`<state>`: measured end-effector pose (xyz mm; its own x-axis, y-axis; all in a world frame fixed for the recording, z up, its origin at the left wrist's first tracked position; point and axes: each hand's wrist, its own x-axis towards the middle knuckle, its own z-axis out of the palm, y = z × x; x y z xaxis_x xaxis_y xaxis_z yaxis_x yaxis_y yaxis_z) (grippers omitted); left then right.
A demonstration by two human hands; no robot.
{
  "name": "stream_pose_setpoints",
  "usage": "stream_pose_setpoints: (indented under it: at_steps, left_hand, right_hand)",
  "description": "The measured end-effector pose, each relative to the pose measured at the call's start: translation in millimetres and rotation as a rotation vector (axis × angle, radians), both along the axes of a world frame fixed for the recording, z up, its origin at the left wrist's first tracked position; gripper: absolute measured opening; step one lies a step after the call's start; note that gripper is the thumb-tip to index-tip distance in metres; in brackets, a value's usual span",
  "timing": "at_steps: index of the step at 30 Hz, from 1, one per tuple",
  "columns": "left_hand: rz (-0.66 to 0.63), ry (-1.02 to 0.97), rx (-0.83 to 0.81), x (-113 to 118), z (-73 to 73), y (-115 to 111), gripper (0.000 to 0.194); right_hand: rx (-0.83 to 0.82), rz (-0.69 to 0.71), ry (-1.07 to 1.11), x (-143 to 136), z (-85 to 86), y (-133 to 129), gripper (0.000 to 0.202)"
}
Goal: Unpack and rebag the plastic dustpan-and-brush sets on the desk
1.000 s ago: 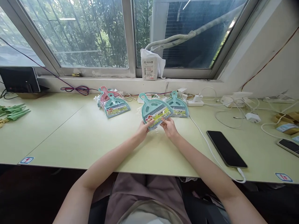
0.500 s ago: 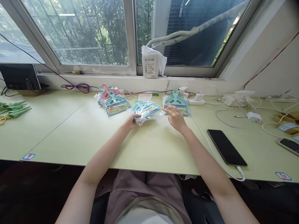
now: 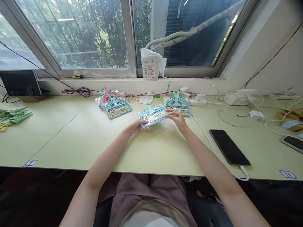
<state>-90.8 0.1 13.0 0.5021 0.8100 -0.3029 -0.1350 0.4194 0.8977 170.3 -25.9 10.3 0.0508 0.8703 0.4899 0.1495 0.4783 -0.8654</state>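
Note:
A teal mini dustpan-and-brush set in clear plastic wrap is tilted above the table. My left hand is closed on its left end, thumb on top. At the opposite end, my right hand pinches the right corner, its fingers on the label side. Just behind my right hand lies another wrapped teal dustpan set. To the left, a further teal set overlaps a pink one, with more plastic and a teal edge underneath.
A phone with a white cable lies on the pale table at right. Power strips and chargers line the back. Green cloth-like pieces and a dark screen are at left. A paper pack stands on the sill.
The held dustpan set has moved right and turned flatter to my view. My right hand, apart from it before, now touches its right corner.

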Motion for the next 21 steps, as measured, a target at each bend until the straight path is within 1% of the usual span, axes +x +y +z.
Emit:
stream_pose_setpoints:
  at_steps: [2, 4, 9, 11, 14, 16, 18, 19, 21]
  left_hand:
    - [-0.015, 0.019, 0.024, 6, 1.5, -6, 0.028]
    - [-0.016, 0.035, 0.046, 11, 3.9, -12, 0.028]
    - [-0.006, 0.038, 0.140, 14, 9.3, -18, 0.030]
    - [-0.009, 0.047, 0.184, 12, 10.1, -18, 0.032]
    - [-0.024, 0.070, 0.243, 11, 10.0, -18, 0.036]
    - [-0.045, 0.086, 0.270, 10, 9.4, -18, 0.041]
    - [-0.060, 0.097, 0.296, 9, 8.3, -18, 0.046]
    - [-0.065, 0.100, 0.312, 8, 7.7, -17, 0.047]
    - [-0.081, 0.107, 0.339, 6, 6.7, -15, 0.048]
  right_hand:
    - [0.031, -0.052, 0.054, -1, -5.3, 2, 0.014]
    - [0.070, -0.111, 0.057, -2, -8.6, 4, 0.013]
    - [0.190, -0.248, -0.107, -2, -8.4, 4, 0.017]
    - [0.227, -0.266, -0.163, -2, -8.4, 3, 0.018]
    - [0.238, -0.247, -0.197, -2, -11.5, 4, 0.019]
    - [0.204, -0.228, -0.201, -4, -15.4, 6, 0.020]
    - [0.115, -0.196, -0.160, -6, -19.8, 8, 0.025]
    - [0.034, -0.164, -0.110, -7, -21.7, 9, 0.032]
    - [-0.196, -0.057, 0.041, -9, -24.2, 10, 0.044]
